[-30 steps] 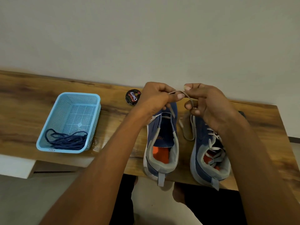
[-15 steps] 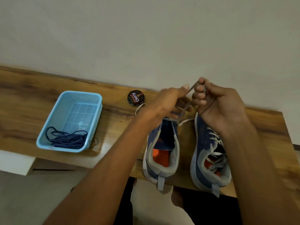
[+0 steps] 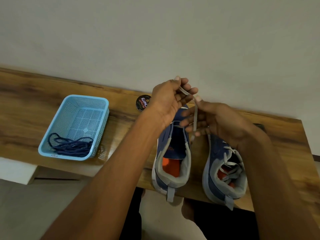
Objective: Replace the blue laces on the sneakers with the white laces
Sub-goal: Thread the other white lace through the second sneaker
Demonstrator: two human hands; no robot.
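Two blue sneakers stand heel-toward-me on the wooden bench. The left sneaker [image 3: 173, 158] has a white lace [image 3: 195, 116] threaded only near its toe. My left hand [image 3: 169, 103] is raised above that toe and pinches the lace's upper end between thumb and fingers. My right hand [image 3: 214, 123] is beside it, fingers spread, with the lace running down across them under the thumb. The right sneaker [image 3: 223, 170] is laced in white. The blue laces [image 3: 71, 144] lie bundled in the light blue basket [image 3: 57, 122].
A round black polish tin [image 3: 142, 103] sits by the wall behind the left sneaker. The bench [image 3: 34, 104] ends at a wall in back; its front edge runs under the sneaker heels. A dark object [image 3: 259, 126] peeks out behind my right wrist.
My left hand has risen and drawn the white lace upward and left. My right hand has dropped lower and opened its fingers, letting the lace slide across them.
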